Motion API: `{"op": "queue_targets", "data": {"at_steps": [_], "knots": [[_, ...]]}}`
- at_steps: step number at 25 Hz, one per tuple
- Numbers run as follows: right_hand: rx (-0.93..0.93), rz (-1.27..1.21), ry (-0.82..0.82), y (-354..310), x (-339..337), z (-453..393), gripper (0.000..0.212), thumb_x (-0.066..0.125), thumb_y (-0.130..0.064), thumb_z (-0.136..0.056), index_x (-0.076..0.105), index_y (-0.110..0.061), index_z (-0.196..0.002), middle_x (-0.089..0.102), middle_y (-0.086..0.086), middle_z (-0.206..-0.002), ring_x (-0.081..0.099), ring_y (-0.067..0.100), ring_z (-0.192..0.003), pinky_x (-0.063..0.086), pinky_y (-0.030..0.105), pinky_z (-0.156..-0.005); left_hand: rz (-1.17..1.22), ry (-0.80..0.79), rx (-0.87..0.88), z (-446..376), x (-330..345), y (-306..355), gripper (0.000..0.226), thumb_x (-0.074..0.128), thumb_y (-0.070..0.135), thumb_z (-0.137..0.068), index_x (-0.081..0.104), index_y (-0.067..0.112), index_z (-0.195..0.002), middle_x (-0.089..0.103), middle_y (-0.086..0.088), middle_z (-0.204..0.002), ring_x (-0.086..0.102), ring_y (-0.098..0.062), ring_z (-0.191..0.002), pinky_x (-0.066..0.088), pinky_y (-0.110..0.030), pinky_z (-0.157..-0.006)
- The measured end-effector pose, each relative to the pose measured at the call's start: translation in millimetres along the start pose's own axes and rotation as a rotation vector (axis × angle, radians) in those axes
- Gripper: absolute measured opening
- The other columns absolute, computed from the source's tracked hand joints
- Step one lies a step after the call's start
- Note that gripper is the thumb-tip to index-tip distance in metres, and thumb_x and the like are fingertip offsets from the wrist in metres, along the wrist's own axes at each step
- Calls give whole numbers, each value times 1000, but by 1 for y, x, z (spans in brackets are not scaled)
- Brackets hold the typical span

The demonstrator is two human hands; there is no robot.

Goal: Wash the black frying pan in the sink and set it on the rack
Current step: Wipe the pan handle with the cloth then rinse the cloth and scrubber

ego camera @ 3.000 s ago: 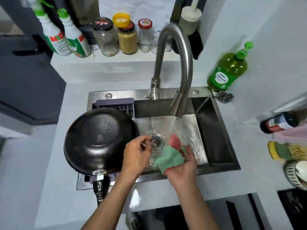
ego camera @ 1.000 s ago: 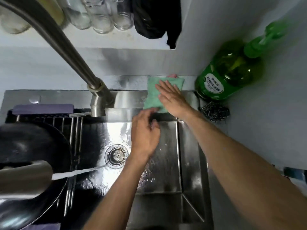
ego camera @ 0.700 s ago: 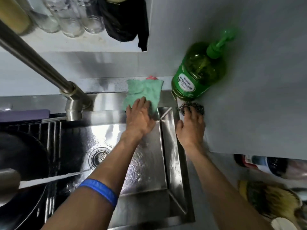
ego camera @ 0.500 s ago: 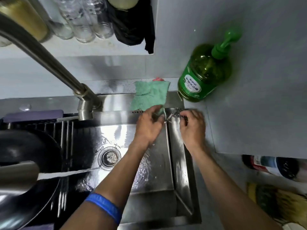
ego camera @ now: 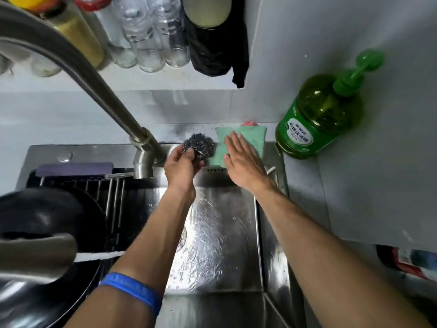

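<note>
Pale grey walls [ego camera: 331, 31] fill the upper right of the frame, evenly lit. A white ledge [ego camera: 165, 79] runs across the upper left, holding clear jars [ego camera: 151, 36]. A grey countertop [ego camera: 369, 190] spreads at right.

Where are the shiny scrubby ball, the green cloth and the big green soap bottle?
steel wool scrubber [ego camera: 198, 145], head view, on its top, above the left hand's fingers.
green cloth [ego camera: 256, 138], head view, on its bare right part.
green dish soap bottle [ego camera: 319, 114], head view, on the middle of its body.

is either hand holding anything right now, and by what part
The left hand pinches the steel wool scrubber by its near lower edge. The right hand holds nothing; it lies flat on the green cloth.
</note>
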State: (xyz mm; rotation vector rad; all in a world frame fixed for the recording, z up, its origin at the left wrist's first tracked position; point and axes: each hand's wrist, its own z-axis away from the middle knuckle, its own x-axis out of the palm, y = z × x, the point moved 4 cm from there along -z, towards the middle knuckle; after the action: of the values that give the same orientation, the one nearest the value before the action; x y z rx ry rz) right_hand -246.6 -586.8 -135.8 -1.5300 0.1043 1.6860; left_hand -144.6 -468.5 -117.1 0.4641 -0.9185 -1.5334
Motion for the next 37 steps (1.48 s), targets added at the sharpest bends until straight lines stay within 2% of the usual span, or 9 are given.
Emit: {"op": "queue_targets", "data": {"at_steps": [4, 10, 13, 17, 23, 28, 30, 33, 37], "knots": [[160, 101, 41, 62, -1, 52, 61, 21, -38, -108, -1, -15, -160, -10, 3, -168, -11, 17, -154, -9, 35, -124, -140, -25, 32, -6, 19, -13, 50, 54, -13, -83, 53, 7, -129, 64, -15, -119, 65, -35, -101, 54, -45, -91], [253, 106, 37, 84, -15, 94, 59, 42, -24, -103, 22, -18, -159, 7, 0, -169, 4, 20, -154, 0, 34, -123, -955, 41, 566, 42, 36, 7, 57, 67, 13, -77, 53, 15, -132, 51, -9, -134, 48, -27, -122, 38, -39, -108], [243, 238, 117, 83, -31, 88, 59, 56, -14, -89, 47, -22, -147, 30, -3, -161, 27, 28, -143, 29, 44, -116, -758, -368, 755, 89, 106, 17, 38, 67, 22, -81, 62, 24, -118, 62, 5, -116, 56, -15, -106, 50, -43, -90], [327, 41, 182, 99, -21, 121, 64, 52, -6, -95, 32, -17, -155, 24, 1, -165, 25, 23, -149, 26, 36, -119, -762, -759, 779, 121, 201, 30, 53, 76, 33, -80, 58, 26, -129, 58, 7, -126, 48, -17, -120, 44, -39, -100], [338, 314, 99, 111, -14, 133, 64, 51, -23, -97, 28, -9, -156, 22, 11, -165, 16, 29, -153, 13, 43, -122, -1008, -711, 857, 116, 239, 36, 45, 70, 46, -83, 62, 30, -124, 52, 11, -114, 37, -20, -116, 33, -37, -98], [185, 297, 0, 117, -1, 114, 74, 31, -27, -98, -15, -16, -155, -17, 3, -165, -21, 17, -149, -16, 37, -118, -488, -689, 811, 109, 182, 79, 23, 73, 28, -84, 67, 20, -105, 68, -12, -105, 62, -19, -102, 52, -50, -88], [126, 238, 11, 108, -8, 69, 65, 22, -38, -102, 0, -18, -160, -8, -3, -166, -8, 16, -154, -13, 35, -119, -459, -639, 885, 110, 159, 98, 15, 73, 33, -84, 67, 30, -96, 69, -11, -97, 65, -17, -91, 54, -48, -82], [111, 311, 27, 102, -20, 12, 55, 22, -43, -100, 39, -25, -149, 41, 1, -157, 29, 24, -145, 2, 41, -120, -550, -611, 877, 100, 145, 102, 31, 73, 37, -82, 69, 19, -108, 68, -13, -107, 61, -30, -107, 49, -52, -92], [229, 384, 46, 146, -39, -1, 79, 34, -62, -97, 8, -24, -161, 3, 9, -168, 0, 28, -154, -7, 41, -122, -585, -586, 876, 91, 142, 99, 35, 73, 35, -83, 68, 16, -112, 67, -14, -109, 60, -31, -109, 49, -52, -93]]}}
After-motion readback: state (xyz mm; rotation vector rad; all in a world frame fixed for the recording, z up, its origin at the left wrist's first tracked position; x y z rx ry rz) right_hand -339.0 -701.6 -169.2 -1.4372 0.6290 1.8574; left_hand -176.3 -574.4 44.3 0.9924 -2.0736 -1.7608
